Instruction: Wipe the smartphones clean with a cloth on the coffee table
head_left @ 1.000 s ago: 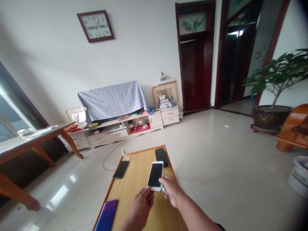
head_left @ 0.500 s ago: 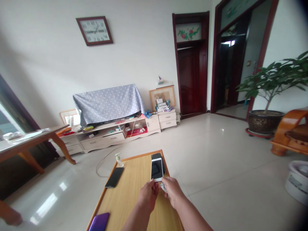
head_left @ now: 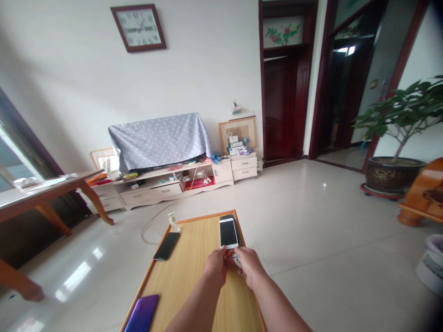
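A white smartphone point(head_left: 229, 234) with a dark screen is tilted up above the far right part of the wooden table point(head_left: 194, 258). My left hand point(head_left: 216, 263) is closed, pinching its lower left corner. My right hand point(head_left: 249, 264) is closed at the lower right corner, with a small whitish crumpled thing point(head_left: 237, 259) tucked in its fingers; I cannot make out what that is. Behind the white phone, a dark flat object point(head_left: 237, 225) lies on the table, partly hidden. A black smartphone point(head_left: 166, 246) lies by the left edge, and a purple phone point(head_left: 142, 314) lies nearer.
A pump bottle point(head_left: 173, 223) stands at the table's far left corner. A cable point(head_left: 144, 230) curves over the floor. Beyond is a low white cabinet point(head_left: 148, 197) with a cloth-covered shape point(head_left: 159, 140). At right are a potted plant point(head_left: 394, 173), a wooden chair point(head_left: 422, 198) and a white bucket point(head_left: 431, 265).
The whole view has shifted slightly, so most things sit higher and farther right. Both hands keep hold of the white smartphone, whose screen now shows less reflection.
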Available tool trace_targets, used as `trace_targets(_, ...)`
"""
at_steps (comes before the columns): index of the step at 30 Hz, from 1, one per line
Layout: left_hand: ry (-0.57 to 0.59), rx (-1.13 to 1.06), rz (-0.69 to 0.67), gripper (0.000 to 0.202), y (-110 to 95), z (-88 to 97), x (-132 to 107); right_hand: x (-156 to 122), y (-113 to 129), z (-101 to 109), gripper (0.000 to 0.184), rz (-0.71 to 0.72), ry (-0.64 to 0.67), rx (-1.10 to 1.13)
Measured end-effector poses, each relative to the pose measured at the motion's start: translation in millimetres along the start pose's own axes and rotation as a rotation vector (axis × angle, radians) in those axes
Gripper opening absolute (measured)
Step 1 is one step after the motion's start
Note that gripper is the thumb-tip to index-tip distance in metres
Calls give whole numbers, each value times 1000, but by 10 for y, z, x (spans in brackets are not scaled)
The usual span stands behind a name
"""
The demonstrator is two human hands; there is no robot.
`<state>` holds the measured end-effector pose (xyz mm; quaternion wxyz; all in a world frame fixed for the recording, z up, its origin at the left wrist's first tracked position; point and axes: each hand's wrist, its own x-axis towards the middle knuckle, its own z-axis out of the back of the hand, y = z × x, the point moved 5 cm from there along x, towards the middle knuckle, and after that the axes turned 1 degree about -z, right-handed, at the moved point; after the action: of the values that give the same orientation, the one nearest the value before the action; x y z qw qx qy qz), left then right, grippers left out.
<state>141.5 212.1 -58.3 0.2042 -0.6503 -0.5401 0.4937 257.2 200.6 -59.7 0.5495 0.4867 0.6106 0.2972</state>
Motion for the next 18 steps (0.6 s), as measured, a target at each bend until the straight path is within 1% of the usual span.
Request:
trace_targets(4,-30,62,-39,20,-61,-28,35,55,7,5,25,-9,-19,-1)
trace_targets(9,-59,110,-85,47,-126,-84,53,70,39,8,27,-11,-32,-5)
trace_targets(13,-51,150,-104,52,-137,-122,85,71,61,8,29,-9,-42,-10)
trace_targets(18,-61,208,-130,57,-136,-99,156,75,92,1,31,-1,-48,-16)
